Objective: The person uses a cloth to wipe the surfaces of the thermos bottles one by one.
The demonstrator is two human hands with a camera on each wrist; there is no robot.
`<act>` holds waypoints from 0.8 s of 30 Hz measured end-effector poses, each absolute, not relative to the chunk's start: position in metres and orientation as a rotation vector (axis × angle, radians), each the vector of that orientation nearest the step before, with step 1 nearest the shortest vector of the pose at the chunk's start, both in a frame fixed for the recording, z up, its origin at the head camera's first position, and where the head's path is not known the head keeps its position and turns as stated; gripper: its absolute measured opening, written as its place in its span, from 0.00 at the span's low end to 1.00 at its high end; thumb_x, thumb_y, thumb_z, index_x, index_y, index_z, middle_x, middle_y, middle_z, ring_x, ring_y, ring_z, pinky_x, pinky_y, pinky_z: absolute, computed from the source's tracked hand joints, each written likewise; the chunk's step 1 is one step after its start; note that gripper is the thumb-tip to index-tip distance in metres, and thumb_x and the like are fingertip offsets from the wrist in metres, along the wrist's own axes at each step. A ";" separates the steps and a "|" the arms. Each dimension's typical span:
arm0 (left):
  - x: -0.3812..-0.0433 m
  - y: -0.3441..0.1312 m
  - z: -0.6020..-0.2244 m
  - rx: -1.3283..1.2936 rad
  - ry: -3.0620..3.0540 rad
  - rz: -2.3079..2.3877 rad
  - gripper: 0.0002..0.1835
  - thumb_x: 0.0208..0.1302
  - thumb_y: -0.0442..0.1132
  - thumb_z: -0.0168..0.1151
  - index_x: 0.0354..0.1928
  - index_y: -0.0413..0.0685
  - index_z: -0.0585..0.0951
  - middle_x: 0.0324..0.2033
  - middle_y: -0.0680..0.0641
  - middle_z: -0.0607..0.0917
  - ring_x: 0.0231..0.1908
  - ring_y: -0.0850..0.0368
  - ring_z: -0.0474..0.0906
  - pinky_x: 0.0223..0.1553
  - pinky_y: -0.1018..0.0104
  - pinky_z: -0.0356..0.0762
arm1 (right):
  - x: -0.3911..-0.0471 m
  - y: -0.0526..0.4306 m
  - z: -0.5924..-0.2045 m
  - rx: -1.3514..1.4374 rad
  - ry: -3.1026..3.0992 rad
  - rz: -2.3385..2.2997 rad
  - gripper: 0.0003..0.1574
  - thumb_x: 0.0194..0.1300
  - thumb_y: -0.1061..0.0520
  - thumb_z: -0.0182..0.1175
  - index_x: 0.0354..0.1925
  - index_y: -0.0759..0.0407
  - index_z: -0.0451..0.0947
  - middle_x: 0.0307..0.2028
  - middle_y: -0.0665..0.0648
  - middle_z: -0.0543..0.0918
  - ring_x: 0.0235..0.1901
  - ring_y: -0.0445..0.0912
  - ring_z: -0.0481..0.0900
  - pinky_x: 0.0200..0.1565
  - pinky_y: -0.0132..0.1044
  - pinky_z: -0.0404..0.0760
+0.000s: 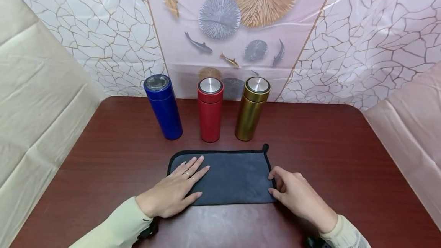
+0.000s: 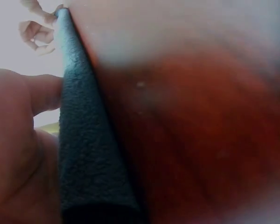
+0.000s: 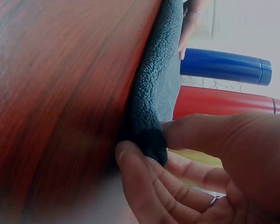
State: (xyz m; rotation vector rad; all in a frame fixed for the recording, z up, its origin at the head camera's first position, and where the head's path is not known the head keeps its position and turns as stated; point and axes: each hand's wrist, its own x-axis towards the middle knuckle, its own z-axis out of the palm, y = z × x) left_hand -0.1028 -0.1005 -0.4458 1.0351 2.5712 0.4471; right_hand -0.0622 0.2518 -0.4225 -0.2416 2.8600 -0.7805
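Note:
A dark grey folded towel (image 1: 237, 179) with black edging lies across the table in the head view, a small black loop (image 1: 265, 147) at its far right corner. My left hand (image 1: 175, 194) rests palm down on its left part, fingers spread and straight. At the right end, my right hand (image 1: 296, 192) pinches the near right part of the edge. The right wrist view shows thumb and fingers on both sides of the black-trimmed corner (image 3: 151, 144). In the left wrist view the towel's folded side (image 2: 88, 140) runs beside my left hand (image 2: 18, 140).
Behind the towel stand three upright flasks: blue (image 1: 165, 114) at left, red (image 1: 210, 118) in the middle, gold (image 1: 251, 116) at right. The reddish-brown table (image 1: 344, 156) ends at a patterned backdrop (image 1: 113, 30), with pale cloth walls on both sides.

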 end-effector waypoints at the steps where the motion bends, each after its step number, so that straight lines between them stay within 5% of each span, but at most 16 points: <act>1: -0.103 -0.100 -0.448 1.037 2.578 0.440 0.37 0.79 0.56 0.48 0.82 0.55 0.50 0.83 0.49 0.40 0.82 0.48 0.36 0.80 0.44 0.43 | -0.062 0.252 -0.423 -0.247 2.861 -0.776 0.16 0.60 0.60 0.72 0.45 0.52 0.78 0.22 0.42 0.76 0.20 0.33 0.71 0.28 0.30 0.72; 15: -0.127 -0.102 -0.452 1.092 2.528 0.449 0.38 0.78 0.57 0.50 0.82 0.60 0.49 0.83 0.52 0.39 0.82 0.51 0.33 0.81 0.46 0.43 | -0.065 0.253 -0.429 -0.269 2.913 -0.805 0.16 0.61 0.61 0.72 0.44 0.53 0.78 0.23 0.43 0.79 0.22 0.31 0.72 0.28 0.29 0.74; 21: -0.118 -0.103 -0.446 0.999 2.649 0.607 0.33 0.79 0.59 0.46 0.79 0.55 0.61 0.81 0.50 0.49 0.82 0.50 0.41 0.80 0.39 0.38 | -0.065 0.253 -0.427 -0.272 2.941 -0.745 0.14 0.62 0.57 0.72 0.45 0.51 0.80 0.25 0.41 0.80 0.24 0.32 0.75 0.29 0.29 0.76; 24: -0.110 -0.107 -0.432 0.909 2.840 0.670 0.32 0.79 0.61 0.43 0.74 0.51 0.69 0.79 0.47 0.59 0.81 0.47 0.46 0.77 0.31 0.35 | -0.066 0.257 -0.423 -0.441 3.147 -0.701 0.13 0.61 0.55 0.73 0.44 0.51 0.82 0.31 0.46 0.85 0.36 0.40 0.81 0.39 0.38 0.81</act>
